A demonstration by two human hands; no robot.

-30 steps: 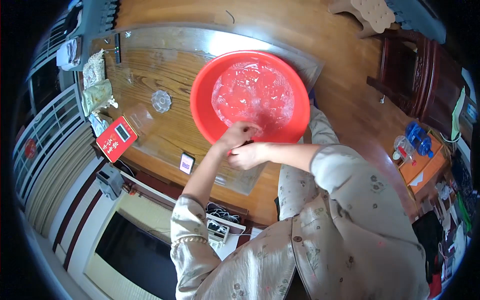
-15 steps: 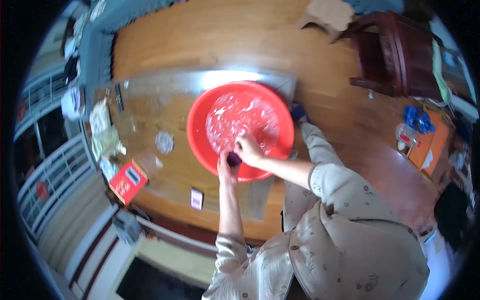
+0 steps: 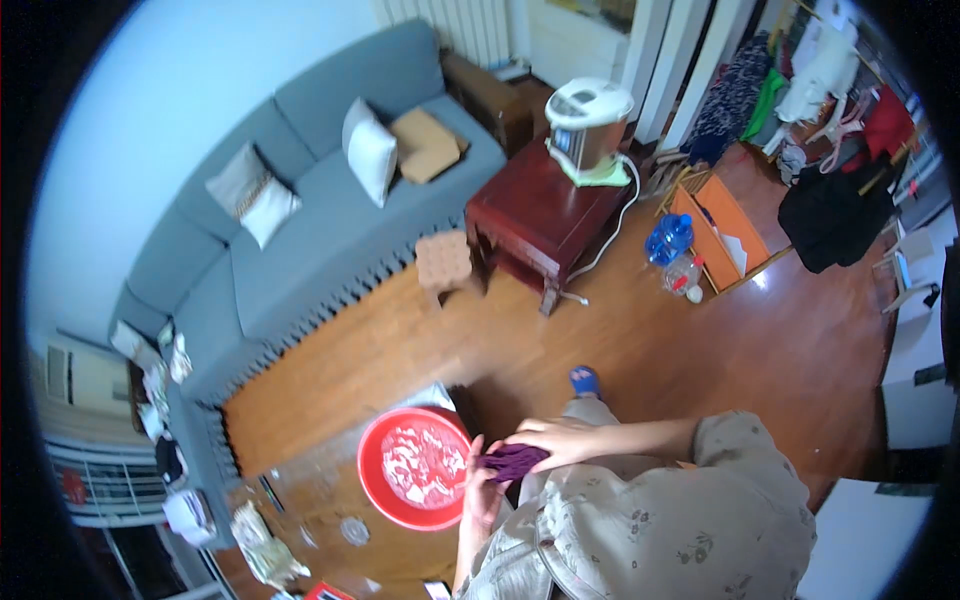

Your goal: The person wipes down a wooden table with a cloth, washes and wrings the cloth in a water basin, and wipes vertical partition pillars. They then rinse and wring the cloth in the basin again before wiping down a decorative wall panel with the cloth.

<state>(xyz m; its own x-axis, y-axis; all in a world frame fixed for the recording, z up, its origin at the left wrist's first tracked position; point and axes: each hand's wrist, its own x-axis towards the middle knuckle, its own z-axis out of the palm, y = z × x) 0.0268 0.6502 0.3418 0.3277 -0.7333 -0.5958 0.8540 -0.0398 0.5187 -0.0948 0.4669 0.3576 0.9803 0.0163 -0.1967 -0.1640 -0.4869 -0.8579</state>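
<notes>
A small dark purple item (image 3: pixel 512 461), soft-looking, sits between my two hands near my lap. My right hand (image 3: pixel 555 440) lies over its top, fingers closed on it. My left hand (image 3: pixel 482 490) holds it from below and the left. Just left of my hands stands a red round basin (image 3: pixel 375 478) with pale, foamy contents, resting on a low glass-topped wooden table (image 3: pixel 320 500).
A grey-blue sofa (image 3: pixel 300 240) with cushions runs along the wall. A dark red side table (image 3: pixel 540 215) carries a white water boiler (image 3: pixel 588 125). A small stool (image 3: pixel 443 260), an orange crate (image 3: pixel 715 225), a blue bottle (image 3: pixel 668 238) and hanging clothes (image 3: pixel 830 215) stand on the wooden floor.
The view has swung up and away from the basin to the whole room. Both hands came out of the basin toward my lap, holding the purple item.
</notes>
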